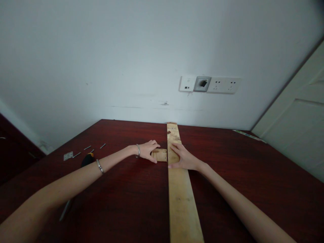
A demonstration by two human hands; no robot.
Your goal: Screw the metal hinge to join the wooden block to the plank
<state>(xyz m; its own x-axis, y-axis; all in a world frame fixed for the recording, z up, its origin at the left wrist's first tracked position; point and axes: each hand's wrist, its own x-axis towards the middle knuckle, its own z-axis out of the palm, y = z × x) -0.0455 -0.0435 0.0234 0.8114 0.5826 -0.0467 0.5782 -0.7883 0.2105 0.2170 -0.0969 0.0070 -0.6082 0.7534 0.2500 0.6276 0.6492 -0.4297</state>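
Observation:
A long pale wooden plank lies on the dark red table, running from the near edge to the wall. A short wooden block butts against its left side. My left hand is wrapped round that block, thumb below and fingers above. My right hand lies flat on the plank beside the block, fingers stretched out and pressing down.
On the left of the table lie a small metal hinge, several loose screws and a black-handled screwdriver. A white wall with sockets stands behind. A white door is at the right.

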